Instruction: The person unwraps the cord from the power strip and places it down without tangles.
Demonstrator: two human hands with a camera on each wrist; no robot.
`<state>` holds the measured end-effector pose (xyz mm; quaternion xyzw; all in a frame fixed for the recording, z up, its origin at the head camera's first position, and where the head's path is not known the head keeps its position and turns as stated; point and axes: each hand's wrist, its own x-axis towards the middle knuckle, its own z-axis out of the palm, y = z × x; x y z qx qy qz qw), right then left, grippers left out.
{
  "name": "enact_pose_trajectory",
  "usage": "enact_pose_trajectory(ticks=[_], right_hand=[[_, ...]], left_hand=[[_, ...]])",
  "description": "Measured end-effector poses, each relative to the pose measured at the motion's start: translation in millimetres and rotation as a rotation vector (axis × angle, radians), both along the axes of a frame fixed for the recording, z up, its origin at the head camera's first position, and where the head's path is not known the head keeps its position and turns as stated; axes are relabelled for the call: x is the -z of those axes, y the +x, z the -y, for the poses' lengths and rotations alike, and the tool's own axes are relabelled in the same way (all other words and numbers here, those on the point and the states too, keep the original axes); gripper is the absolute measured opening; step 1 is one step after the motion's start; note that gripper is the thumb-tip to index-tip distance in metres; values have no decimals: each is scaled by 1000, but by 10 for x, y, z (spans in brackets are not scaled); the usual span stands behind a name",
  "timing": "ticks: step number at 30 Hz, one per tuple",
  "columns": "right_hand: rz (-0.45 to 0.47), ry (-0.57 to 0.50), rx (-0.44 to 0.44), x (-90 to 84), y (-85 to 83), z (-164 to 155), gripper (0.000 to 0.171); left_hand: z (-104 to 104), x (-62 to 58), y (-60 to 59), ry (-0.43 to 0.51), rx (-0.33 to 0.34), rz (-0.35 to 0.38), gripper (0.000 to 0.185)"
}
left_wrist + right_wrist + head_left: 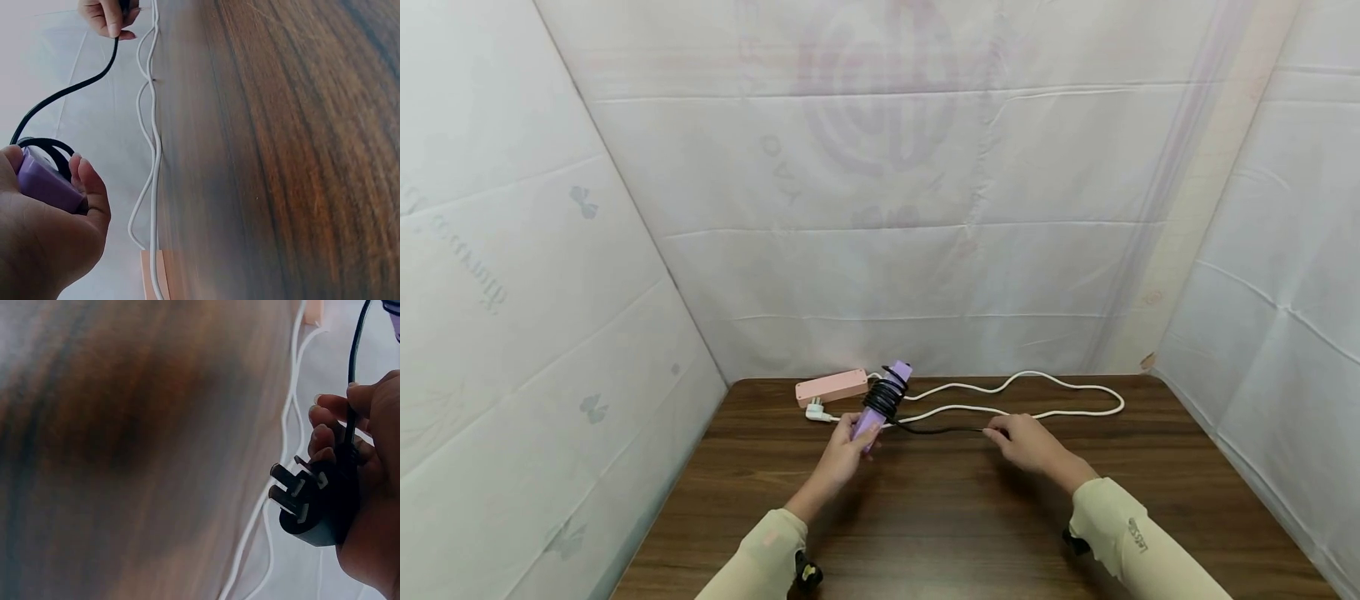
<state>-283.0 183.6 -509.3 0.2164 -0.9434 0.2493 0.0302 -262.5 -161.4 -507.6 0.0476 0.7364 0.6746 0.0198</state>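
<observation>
A purple appliance point(883, 404) with its black cord point(940, 430) wound round the middle is tilted over the wooden table point(970, 517). My left hand point(850, 442) grips its lower end; the purple body point(44, 184) shows between thumb and fingers in the left wrist view. My right hand point(1022, 437) holds the cord's free end, fingers curled round the black plug point(312, 509), whose metal prongs stick out. The cord point(69, 90) runs stretched between both hands.
A pink power strip point(831, 387) lies at the table's back edge, its white cable point(1060, 392) looping to the right and back to a white plug point(816, 412). White sheeting walls close in the left, back and right sides.
</observation>
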Motion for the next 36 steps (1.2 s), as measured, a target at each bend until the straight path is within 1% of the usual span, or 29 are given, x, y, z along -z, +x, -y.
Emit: enact_pose_trajectory(ticks=[4, 12, 17, 21, 23, 28, 33, 36], right_hand=[[10, 23, -28, 74, 2, 29, 20], [77, 11, -25, 146, 38, 80, 21], [84, 22, -22, 208, 67, 120, 22], [66, 40, -9, 240, 88, 136, 19], [53, 48, 0, 239, 99, 141, 18], [-16, 84, 5, 197, 128, 165, 14], [-98, 92, -22, 116, 171, 258, 13], [-154, 75, -58, 58, 208, 361, 15]], left_hand=[[0, 10, -20, -3, 0, -3, 35], [33, -2, -16, -23, -5, 6, 37], [59, -7, -13, -36, -1, 14, 39], [69, -4, -2, -43, 8, 11, 39], [70, -2, 5, -44, 2, 9, 39], [76, -8, 22, -48, -7, 0, 39], [77, -49, 59, -43, 14, 7, 39], [65, -64, 81, -47, 28, 0, 39]])
